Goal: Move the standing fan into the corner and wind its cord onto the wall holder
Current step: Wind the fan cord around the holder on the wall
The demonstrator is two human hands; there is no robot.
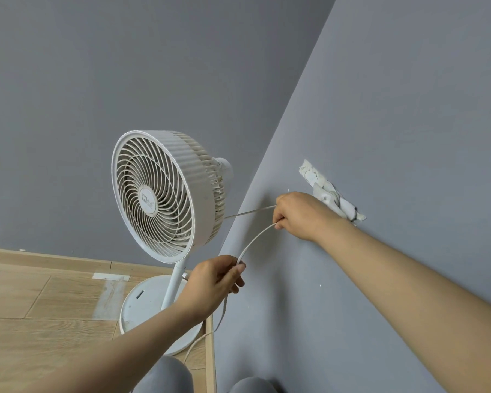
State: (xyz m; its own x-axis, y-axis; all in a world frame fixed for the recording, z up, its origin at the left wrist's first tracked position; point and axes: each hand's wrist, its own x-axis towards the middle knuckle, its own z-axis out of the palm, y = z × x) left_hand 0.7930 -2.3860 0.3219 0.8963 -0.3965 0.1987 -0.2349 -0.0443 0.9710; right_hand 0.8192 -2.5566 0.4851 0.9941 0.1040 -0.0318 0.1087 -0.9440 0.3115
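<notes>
Head view: the white standing fan (156, 197) stands in the corner where the far grey wall (125, 66) meets the right-hand grey wall (408, 137). Its round base (142, 304) rests on the pale wood floor (40, 302), close to both walls, and its grille faces left and towards the camera.

The white cord (254, 241) comes out from behind the fan head as a straight, taut stretch and runs right into the right hand (301, 215). This hand is held up against the right wall, its fingers curled round the cord. From the underside of that fist the cord curves down and left in an arc to the left hand (213, 282), which pinches it between thumb and fingertips in front of the fan's pole. Below the left hand the cord hangs slack and trails to the floor beside the near edge of the base.

The white wall holder (330, 195) is fixed aslant on the right wall, just beyond the right hand and partly hidden by it. Something pale loops round its middle, though whether that is cord cannot be told.

A strip of pale tape (111, 277) lies on the floor left of the base, near the wooden skirting board (40, 258). The person's knees (165, 375), in grey cloth, show at the near edge.
</notes>
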